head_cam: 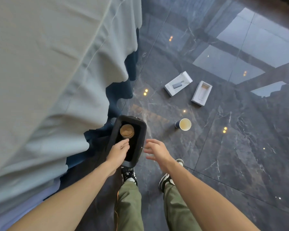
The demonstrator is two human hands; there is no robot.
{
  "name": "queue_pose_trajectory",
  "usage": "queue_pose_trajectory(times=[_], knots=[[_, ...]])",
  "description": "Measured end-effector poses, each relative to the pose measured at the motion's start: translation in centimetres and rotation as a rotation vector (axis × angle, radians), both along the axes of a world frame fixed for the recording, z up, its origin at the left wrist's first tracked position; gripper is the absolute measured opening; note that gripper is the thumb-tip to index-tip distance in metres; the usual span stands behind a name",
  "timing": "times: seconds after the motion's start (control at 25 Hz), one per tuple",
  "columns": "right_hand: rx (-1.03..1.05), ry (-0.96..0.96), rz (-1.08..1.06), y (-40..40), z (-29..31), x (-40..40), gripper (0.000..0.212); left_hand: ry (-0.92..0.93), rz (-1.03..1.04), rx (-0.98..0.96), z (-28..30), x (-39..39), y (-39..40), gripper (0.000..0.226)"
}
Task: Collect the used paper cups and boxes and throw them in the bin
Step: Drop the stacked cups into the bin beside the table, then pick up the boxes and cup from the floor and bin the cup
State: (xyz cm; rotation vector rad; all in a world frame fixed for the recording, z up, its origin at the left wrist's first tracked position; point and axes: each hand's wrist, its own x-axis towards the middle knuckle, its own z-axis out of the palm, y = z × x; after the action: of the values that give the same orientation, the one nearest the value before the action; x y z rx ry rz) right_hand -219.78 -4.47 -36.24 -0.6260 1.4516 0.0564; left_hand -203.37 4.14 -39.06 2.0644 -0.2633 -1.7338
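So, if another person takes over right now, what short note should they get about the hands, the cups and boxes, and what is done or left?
Left hand: over the bin opening, fingers loose, holding nothing I can see.
Right hand: open, empty, beside the bin.
Done: one brown paper cup sits inside the bin.
Left: the blue paper cup lying on its side on the floor, and two white boxes farther out on the floor. The right hand is nearer to all three.

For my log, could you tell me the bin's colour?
Black bin, seen in the head view.
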Motion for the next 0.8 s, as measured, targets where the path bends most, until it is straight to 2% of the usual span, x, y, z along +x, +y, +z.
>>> queue_pose_trajectory(times=[0.12, 0.32, 0.48, 0.6, 0.8], knots=[[-0.155, 0.063, 0.194, -2.8, 4.3, -3.4, 0.038, -0.116, -0.143, -0.042, 5.2, -1.7, -3.9, 0.051], [-0.383, 0.218, 0.542, -8.1, 12.0, -10.9, 0.057, -0.297, -0.423, -0.133, 14.2, -7.3, -10.5, 0.067], [-0.508, 0.381, 0.695, -12.1, 17.3, -16.6, 0.06, -0.357, -0.535, -0.205, 19.7, -13.3, -15.0, 0.076], [-0.59, 0.482, 0.793, -14.7, 19.8, -20.2, 0.065, -0.477, -0.703, -0.228, 22.5, -17.3, -17.6, 0.08], [-0.676, 0.542, 0.826, -18.1, 21.0, -23.4, 0.077, -0.582, -0.917, -0.227, 24.0, -20.1, -21.0, 0.092]])
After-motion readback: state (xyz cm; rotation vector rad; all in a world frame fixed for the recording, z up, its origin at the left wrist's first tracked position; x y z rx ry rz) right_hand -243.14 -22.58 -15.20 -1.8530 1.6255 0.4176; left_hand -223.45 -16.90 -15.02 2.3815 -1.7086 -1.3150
